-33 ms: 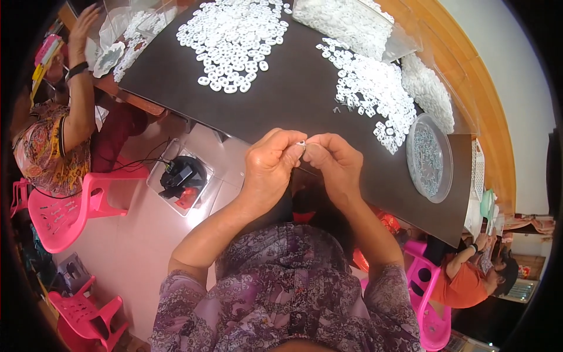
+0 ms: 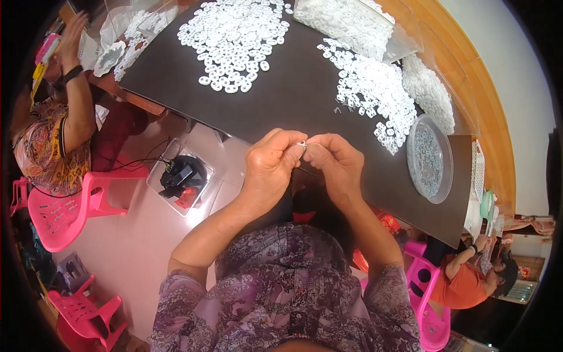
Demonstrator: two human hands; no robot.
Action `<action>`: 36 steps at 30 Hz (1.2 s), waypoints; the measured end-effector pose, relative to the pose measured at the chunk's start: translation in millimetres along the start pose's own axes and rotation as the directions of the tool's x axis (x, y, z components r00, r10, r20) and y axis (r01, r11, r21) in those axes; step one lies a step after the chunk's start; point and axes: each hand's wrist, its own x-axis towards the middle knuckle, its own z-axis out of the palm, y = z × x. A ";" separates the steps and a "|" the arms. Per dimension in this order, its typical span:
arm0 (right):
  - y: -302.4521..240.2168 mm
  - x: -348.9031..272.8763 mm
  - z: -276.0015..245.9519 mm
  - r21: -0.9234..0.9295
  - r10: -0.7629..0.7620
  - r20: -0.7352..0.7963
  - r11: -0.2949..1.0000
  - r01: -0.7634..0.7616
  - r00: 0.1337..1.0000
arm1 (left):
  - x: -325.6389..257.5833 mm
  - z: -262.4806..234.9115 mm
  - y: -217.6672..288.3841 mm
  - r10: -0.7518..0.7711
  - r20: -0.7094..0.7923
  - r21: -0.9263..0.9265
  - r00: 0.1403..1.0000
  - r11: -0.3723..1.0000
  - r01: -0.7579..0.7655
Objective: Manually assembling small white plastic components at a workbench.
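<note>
Above the near edge of the dark table [image 2: 281, 105], my two hands meet fingertip to fingertip. My left hand [image 2: 267, 161] pinches a small white plastic piece [image 2: 301, 144] between thumb and forefinger. My right hand [image 2: 337, 164] is closed too, its thumb and forefinger pressed together right against that piece. Whether the right fingers hold a small part of their own is hidden. Beyond my hands lies a heap of white oval two-hole pieces [image 2: 234, 41]. To the right are smaller white pieces [image 2: 375, 88], and a clear round dish [image 2: 448, 167] holding many tiny metal parts.
A clear bin [image 2: 404, 44] of white pieces stands at the far right, beside a white mound [image 2: 427, 91]. At left a person [image 2: 58, 135] sits by a pink chair [image 2: 64, 211]; another person [image 2: 469, 278] in orange is at lower right. A tray with black gear [image 2: 182, 176] is on the floor.
My hands and the white piece stay in practically the same place. The raised hand of the person at left has shifted slightly down and leftward.
</note>
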 end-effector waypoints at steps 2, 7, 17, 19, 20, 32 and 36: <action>-2.4 0.1 1.4 0.015 0.008 0.003 1.000 -0.008 1.000 | -0.4 -2.2 0.6 -0.012 0.003 0.004 1.000 1.000 0.012; -1.4 -0.2 2.7 0.032 0.053 -0.030 0.998 -0.052 0.998 | 0.1 -2.8 -2.1 -0.019 0.027 0.017 0.999 1.000 0.019; 5.1 1.5 -0.9 -0.128 -0.015 -0.023 0.992 0.012 1.000 | -1.8 5.8 -6.5 0.258 0.007 0.262 0.966 0.932 -0.251; 9.6 3.6 -1.7 -0.171 -0.104 0.001 0.980 0.103 0.995 | -0.5 6.7 -8.7 0.247 0.004 0.248 0.969 0.939 -0.240; 10.7 4.5 -3.1 -0.179 -0.117 0.005 0.977 0.116 0.993 | 0.1 7.3 -6.8 0.255 0.007 0.243 0.967 0.938 -0.249; 2.4 73.8 -74.7 -0.512 -0.243 -0.176 0.850 0.122 0.954 | 16.0 1.3 -8.3 -0.237 0.046 -0.387 0.970 0.892 0.236; 10.6 128.7 -87.8 -0.759 -0.496 -0.018 0.572 0.311 0.868 | 22.1 3.3 -11.4 -0.250 0.077 -0.444 0.965 0.858 0.257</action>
